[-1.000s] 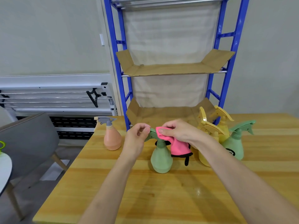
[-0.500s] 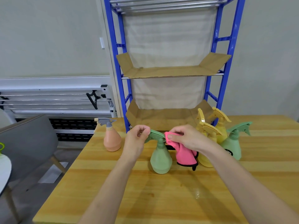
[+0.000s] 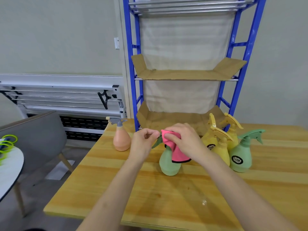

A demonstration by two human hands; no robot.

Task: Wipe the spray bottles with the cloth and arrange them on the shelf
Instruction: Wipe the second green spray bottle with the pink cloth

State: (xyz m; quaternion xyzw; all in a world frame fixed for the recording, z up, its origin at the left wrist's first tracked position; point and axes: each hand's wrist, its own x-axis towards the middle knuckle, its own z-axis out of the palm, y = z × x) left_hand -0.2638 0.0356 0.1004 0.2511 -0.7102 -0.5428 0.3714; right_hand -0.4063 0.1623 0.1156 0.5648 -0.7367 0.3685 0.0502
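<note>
Near the far edge of the desk [image 3: 150,205], just in front of the blue shelf [image 3: 131,64], I am working on the green bottle [image 3: 169,164], which is standing upright there. My left hand [image 3: 143,144] is pinching the tip of its nozzle, fingers curled tight. My right hand [image 3: 185,140] is gripping the pink cloth [image 3: 179,154], and half a second ago the cloth was hanging at the neck's far side; now I am pressing it over the sprayer head, so the wiping is moving up to the top. Three yellow bottles [image 3: 221,149], another green one [image 3: 240,157] and a peach bottle [image 3: 121,140] are waiting untouched on the desk, and the cardboard-lined shelf is holding none yet, so I judge the task is barely begun.
</note>
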